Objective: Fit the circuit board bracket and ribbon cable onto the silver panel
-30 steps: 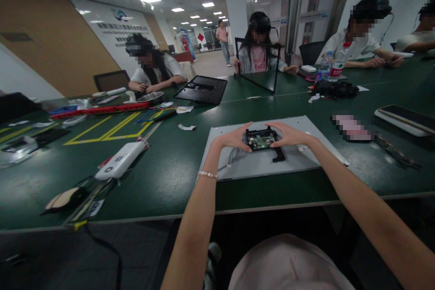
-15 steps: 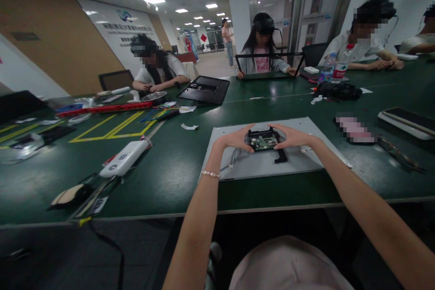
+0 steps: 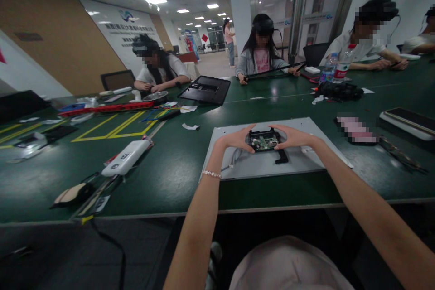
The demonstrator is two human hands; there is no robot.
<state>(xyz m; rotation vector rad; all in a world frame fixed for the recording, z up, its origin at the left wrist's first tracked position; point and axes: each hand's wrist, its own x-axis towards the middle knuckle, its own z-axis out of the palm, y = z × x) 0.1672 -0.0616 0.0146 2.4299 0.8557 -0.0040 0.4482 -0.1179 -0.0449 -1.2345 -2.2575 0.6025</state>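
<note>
A green circuit board (image 3: 264, 142) sits in a black frame above a flat grey panel (image 3: 321, 158). My left hand (image 3: 239, 138) grips the frame's left side, and my right hand (image 3: 295, 136) grips the right side, thumbs toward me and fingers at the far edge. A black L-shaped arm (image 3: 282, 158) sticks out from the frame's near right corner. Beside my left hand, a thin grey cable (image 3: 233, 157) lies on the panel. Whether the board rests on the panel or is slightly lifted, I cannot tell.
A white power bank-like device (image 3: 127, 157) and a computer mouse (image 3: 72, 195) lie to the left. A black plastic cover (image 3: 205, 90) is further back. Phone (image 3: 355, 129) and glasses (image 3: 401, 154) lie right. Across the green table (image 3: 183, 176), a person holds a black frame (image 3: 275, 71).
My hands and the circuit board stay in place. Across the table, the person has tipped the black frame down from upright to nearly flat. The view has shifted very slightly.
</note>
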